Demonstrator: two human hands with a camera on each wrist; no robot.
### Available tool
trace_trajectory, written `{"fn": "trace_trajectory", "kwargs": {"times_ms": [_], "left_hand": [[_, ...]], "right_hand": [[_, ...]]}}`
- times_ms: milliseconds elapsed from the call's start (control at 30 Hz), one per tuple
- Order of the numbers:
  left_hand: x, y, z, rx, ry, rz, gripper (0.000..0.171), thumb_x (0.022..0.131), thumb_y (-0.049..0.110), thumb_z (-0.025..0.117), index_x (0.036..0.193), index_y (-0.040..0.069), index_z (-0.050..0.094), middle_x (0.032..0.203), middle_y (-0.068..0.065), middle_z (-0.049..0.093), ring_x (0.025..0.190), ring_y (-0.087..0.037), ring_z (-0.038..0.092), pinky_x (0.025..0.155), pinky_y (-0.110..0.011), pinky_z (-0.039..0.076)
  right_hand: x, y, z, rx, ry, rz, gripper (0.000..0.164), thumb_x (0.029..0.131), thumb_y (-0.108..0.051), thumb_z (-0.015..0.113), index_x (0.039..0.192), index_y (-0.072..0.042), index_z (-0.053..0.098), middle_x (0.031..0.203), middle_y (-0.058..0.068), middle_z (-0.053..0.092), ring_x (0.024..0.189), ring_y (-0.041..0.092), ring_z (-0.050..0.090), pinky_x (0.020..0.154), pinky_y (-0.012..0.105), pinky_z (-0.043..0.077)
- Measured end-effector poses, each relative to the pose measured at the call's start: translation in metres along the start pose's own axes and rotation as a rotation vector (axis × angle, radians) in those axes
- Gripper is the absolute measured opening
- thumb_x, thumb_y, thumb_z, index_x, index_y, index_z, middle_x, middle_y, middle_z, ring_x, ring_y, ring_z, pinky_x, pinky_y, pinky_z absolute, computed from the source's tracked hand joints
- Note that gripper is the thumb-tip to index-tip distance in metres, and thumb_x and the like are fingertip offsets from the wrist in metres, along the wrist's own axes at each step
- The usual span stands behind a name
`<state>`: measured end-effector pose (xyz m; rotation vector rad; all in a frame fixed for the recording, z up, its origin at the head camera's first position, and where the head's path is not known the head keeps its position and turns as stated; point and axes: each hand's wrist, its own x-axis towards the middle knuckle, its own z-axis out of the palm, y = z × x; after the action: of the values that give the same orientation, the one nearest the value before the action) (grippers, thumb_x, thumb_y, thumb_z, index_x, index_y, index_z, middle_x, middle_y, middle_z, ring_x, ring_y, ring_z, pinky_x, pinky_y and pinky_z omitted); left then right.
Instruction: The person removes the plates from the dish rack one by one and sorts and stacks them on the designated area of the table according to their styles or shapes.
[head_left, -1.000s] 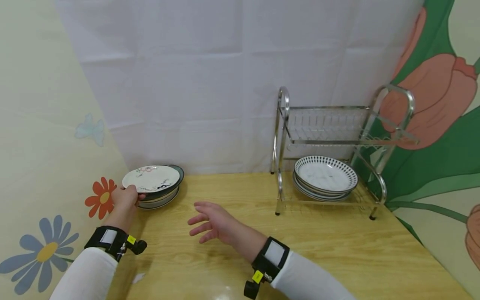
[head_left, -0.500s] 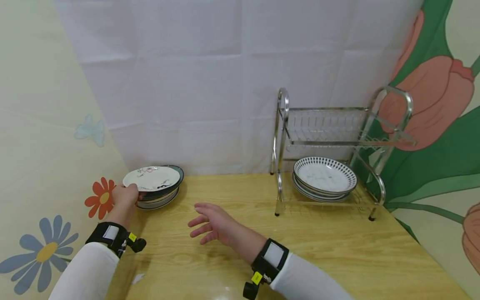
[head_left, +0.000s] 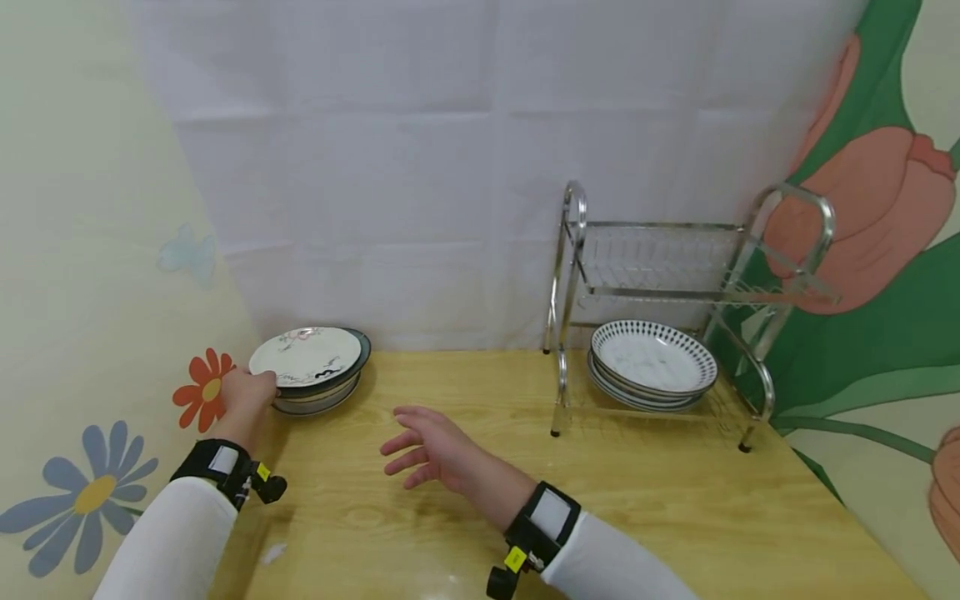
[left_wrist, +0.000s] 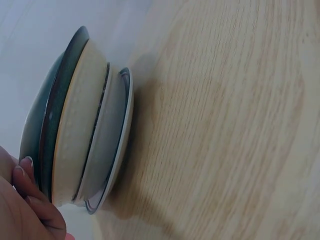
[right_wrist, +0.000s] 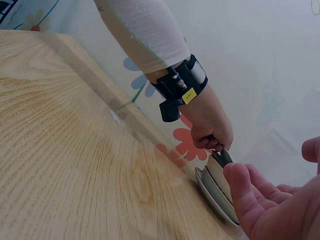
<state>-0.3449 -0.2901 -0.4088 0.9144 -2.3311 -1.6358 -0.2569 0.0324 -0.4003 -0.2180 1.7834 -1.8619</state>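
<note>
My left hand (head_left: 247,396) pinches the near left rim of a white plate (head_left: 303,354) painted with flowers, at the top of a stack at the table's back left. In the left wrist view the curled fingers (left_wrist: 40,202) sit at the plate's rim. Beneath it are a dark green-rimmed dish (left_wrist: 57,115), a cream dish (left_wrist: 80,125) with an orange edge, and paler dishes (left_wrist: 107,135) at the bottom. My right hand (head_left: 431,450) hovers over the middle of the table, palm turned leftward, fingers spread and relaxed, holding nothing.
A two-tier metal dish rack (head_left: 663,294) stands at the back right, with several stacked plates (head_left: 652,358) on its lower tier, the top one black-patterned at the rim. A white cloth (head_left: 420,167) hangs behind the wooden table (head_left: 450,542). Painted walls flank both sides.
The left fingertip that showed past the plate's rim has drawn in out of sight. The right hand stays in place, fingers spread. The head view has shifted slightly.
</note>
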Motion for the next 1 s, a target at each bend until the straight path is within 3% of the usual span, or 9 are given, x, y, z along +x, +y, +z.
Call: {"fn": "trace_trajectory", "kwargs": {"times_ms": [167,467,700,800,900,1000], "left_hand": [[0.002,-0.001,-0.001,-0.002,-0.013,0.005,0.052,0.104,0.023,0.047,0.148,-0.002,0.040,0.126,-0.020,0.049,0.117,-0.038,0.045,0.099,-0.046,0.047],[0.005,-0.009,-0.005,0.029,-0.037,0.000,0.052,0.105,0.026,0.049,0.147,-0.004,0.042,0.117,-0.018,0.046,0.114,-0.037,0.044,0.093,-0.045,0.045],[0.010,-0.010,-0.002,0.057,-0.052,0.015,0.063,0.106,0.033,0.048,0.155,-0.004,0.036,0.140,-0.026,0.049,0.120,-0.040,0.045,0.103,-0.049,0.046],[0.011,-0.011,-0.001,0.023,-0.052,-0.002,0.062,0.106,0.033,0.046,0.157,-0.001,0.035,0.139,-0.024,0.051,0.117,-0.037,0.046,0.095,-0.045,0.049],[0.013,-0.012,-0.001,-0.011,-0.056,-0.021,0.056,0.106,0.032,0.042,0.155,0.004,0.042,0.122,-0.018,0.055,0.106,-0.031,0.049,0.076,-0.038,0.047],[0.013,-0.013,-0.001,-0.021,-0.065,-0.035,0.053,0.106,0.031,0.040,0.151,0.006,0.046,0.109,-0.013,0.055,0.096,-0.028,0.051,0.068,-0.035,0.046]], "right_hand": [[0.000,0.002,0.000,0.001,-0.007,-0.012,0.055,0.106,-0.042,0.049,0.154,-0.017,0.044,0.114,0.014,0.076,0.091,0.026,0.077,0.056,0.027,0.058],[0.002,0.006,0.007,0.021,-0.001,-0.010,0.056,0.106,-0.039,0.051,0.154,-0.013,0.043,0.125,0.022,0.071,0.094,0.029,0.077,0.062,0.031,0.062],[0.004,0.008,0.009,0.041,0.026,-0.005,0.053,0.106,-0.035,0.051,0.153,-0.010,0.045,0.133,0.021,0.067,0.115,0.041,0.070,0.080,0.044,0.064],[0.003,0.009,0.010,0.033,0.025,-0.008,0.054,0.107,-0.034,0.050,0.154,-0.009,0.044,0.133,0.019,0.068,0.118,0.043,0.068,0.083,0.047,0.063],[0.003,0.008,0.009,0.035,0.026,-0.006,0.053,0.107,-0.035,0.051,0.153,-0.010,0.045,0.133,0.019,0.067,0.117,0.041,0.069,0.084,0.048,0.063],[0.003,0.007,0.008,0.030,0.025,-0.003,0.053,0.107,-0.035,0.051,0.153,-0.010,0.046,0.135,0.021,0.066,0.116,0.040,0.070,0.084,0.047,0.063]]}}
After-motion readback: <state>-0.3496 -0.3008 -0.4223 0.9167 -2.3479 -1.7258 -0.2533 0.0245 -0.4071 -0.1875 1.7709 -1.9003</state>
